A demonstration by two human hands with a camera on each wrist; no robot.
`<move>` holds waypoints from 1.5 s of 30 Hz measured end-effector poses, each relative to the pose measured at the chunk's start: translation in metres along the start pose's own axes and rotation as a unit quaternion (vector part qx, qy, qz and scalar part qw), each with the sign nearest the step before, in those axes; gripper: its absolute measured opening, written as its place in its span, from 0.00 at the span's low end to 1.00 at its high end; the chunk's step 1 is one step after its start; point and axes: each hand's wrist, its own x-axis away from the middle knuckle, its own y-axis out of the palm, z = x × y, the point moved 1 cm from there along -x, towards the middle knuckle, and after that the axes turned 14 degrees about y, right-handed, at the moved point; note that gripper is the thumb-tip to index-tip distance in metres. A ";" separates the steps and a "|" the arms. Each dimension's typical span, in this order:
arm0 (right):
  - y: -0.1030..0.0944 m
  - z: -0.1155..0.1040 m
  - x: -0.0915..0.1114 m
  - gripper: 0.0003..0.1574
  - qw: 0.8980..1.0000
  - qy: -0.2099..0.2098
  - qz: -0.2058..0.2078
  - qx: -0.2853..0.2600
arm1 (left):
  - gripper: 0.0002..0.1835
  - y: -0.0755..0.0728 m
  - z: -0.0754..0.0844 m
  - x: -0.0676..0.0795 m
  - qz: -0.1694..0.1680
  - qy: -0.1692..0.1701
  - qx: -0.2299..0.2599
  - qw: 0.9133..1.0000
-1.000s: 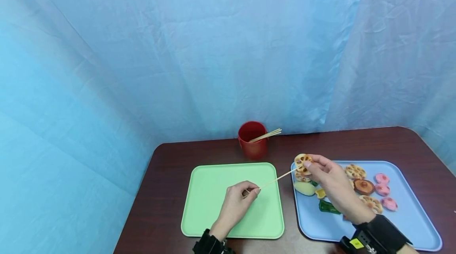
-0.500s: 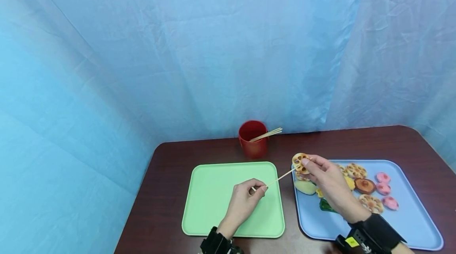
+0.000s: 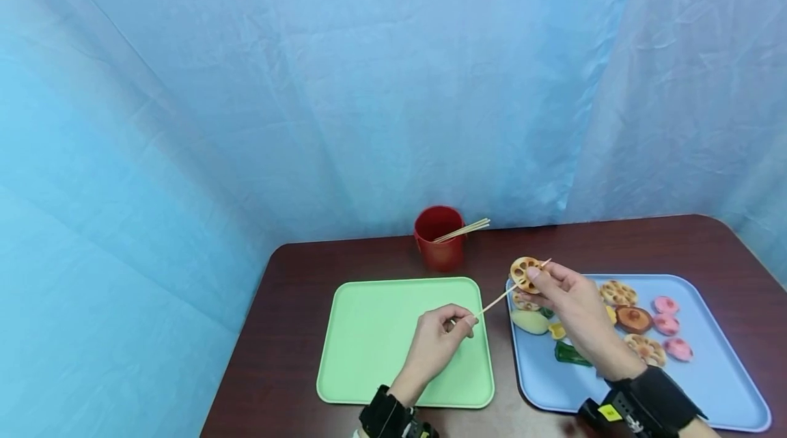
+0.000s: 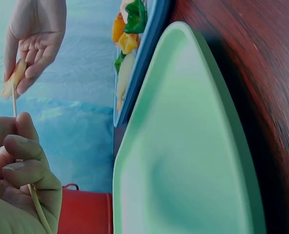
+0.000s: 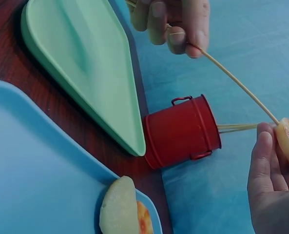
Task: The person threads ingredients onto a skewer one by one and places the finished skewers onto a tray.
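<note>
My left hand [image 3: 435, 346] pinches a thin wooden skewer [image 3: 496, 300] above the right side of the green tray [image 3: 369, 349]. A browned lotus root slice [image 3: 522, 272] is on the skewer, whose tip pokes out past the slice's far side in the head view. Thumb and fingers of my right hand [image 3: 578, 311] hold that slice over the blue tray's [image 3: 719, 390] back left corner. In the left wrist view the skewer's rear end [image 4: 39, 212] passes under the curled left fingers. From the right wrist view, the skewer [image 5: 237, 80] runs straight between both hands.
On the blue tray lie more lotus root slices [image 3: 645, 349], a mushroom cap [image 3: 633, 319], pink pieces [image 3: 678, 348], a green pepper piece [image 3: 572, 354] and a pale oval slice [image 3: 530, 322]. Behind the green tray stands a red bucket [image 3: 439, 257] with several skewers [image 3: 470, 227].
My left hand has moved right and slightly up, towards the right hand. The skewer has gone through the lotus root slice, and its tip now shows beyond it.
</note>
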 end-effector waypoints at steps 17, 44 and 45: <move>0.023 0.008 0.008 0.33 0.997 0.008 -0.005 0.074 | 0.10 0.020 0.011 -0.011 0.012 -0.042 0.100 0.994; -0.021 0.012 -0.001 0.19 0.898 -0.100 0.061 0.424 | 0.13 -0.002 -0.007 0.003 0.039 -0.053 0.054 0.996; -0.021 0.014 -0.002 0.17 0.886 -0.109 0.059 0.448 | 0.13 -0.003 -0.008 0.003 0.038 -0.054 0.052 0.996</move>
